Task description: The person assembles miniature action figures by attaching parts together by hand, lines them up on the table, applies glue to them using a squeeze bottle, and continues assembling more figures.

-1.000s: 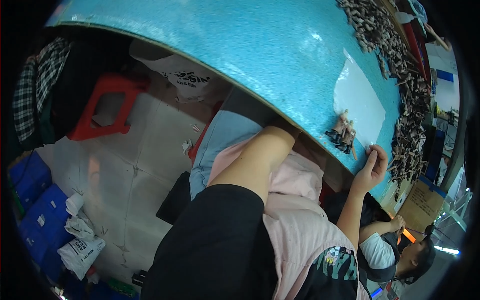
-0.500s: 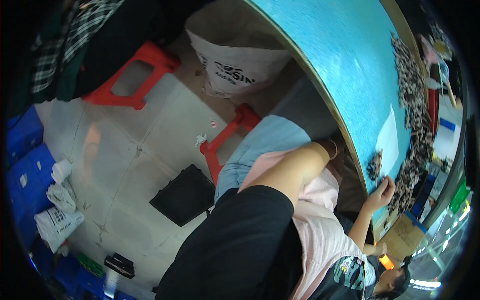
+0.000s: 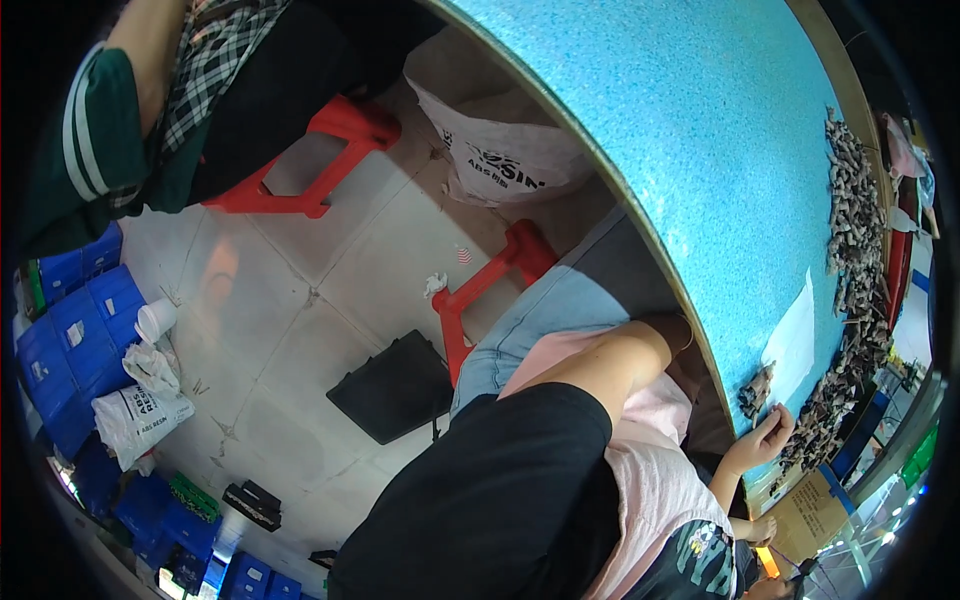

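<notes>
My right hand rests at the edge of the blue tabletop, at the right. Its fingers are curled and drawn together; whatever they may hold is too small to make out. Just beyond the fingertips lies a small clump of brown-grey pieces, beside a white sheet. A long heap of similar small pieces runs along the far side of the table. My left forearm, below a black sleeve, reaches toward the table's near edge. Past the bracelet at its wrist, the left hand is hidden.
Red stools, a white printed sack and a black flat case are on the tiled floor. Blue bins line the left. A co-worker's green sleeve shows upper left; another person's hand is lower right, near a cardboard box.
My view has shifted, so the scene sits farther right and slightly lower. A co-worker's bare arm and striped green sleeve have come into view at upper left. My right hand stays by the small clump.
</notes>
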A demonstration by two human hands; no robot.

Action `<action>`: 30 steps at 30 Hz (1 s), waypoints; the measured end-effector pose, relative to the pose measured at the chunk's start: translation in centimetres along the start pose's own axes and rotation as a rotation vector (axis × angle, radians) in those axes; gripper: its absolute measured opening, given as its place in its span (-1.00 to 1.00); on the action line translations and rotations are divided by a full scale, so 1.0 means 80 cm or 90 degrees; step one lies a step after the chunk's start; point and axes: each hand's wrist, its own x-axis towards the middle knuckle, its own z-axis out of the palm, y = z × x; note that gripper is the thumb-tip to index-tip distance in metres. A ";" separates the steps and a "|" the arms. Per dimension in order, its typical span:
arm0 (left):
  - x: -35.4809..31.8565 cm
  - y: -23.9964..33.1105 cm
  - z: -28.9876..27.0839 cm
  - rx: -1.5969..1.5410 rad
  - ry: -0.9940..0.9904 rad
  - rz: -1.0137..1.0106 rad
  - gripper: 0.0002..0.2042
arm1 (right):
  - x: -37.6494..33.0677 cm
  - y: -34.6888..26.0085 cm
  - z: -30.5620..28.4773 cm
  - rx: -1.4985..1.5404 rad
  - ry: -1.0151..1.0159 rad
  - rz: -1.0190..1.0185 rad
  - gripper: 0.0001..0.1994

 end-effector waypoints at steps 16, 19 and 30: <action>0.314 -0.014 -0.166 0.093 0.187 0.214 -0.72 | -0.040 0.028 0.004 0.011 0.060 -0.009 -0.90; 0.331 -0.006 -0.197 0.103 0.201 0.237 -0.72 | -0.046 0.035 0.006 0.028 0.093 -0.007 -0.90; 0.392 0.107 -0.142 0.012 0.062 0.392 -0.71 | -0.020 -0.008 0.018 0.016 0.133 0.028 -0.91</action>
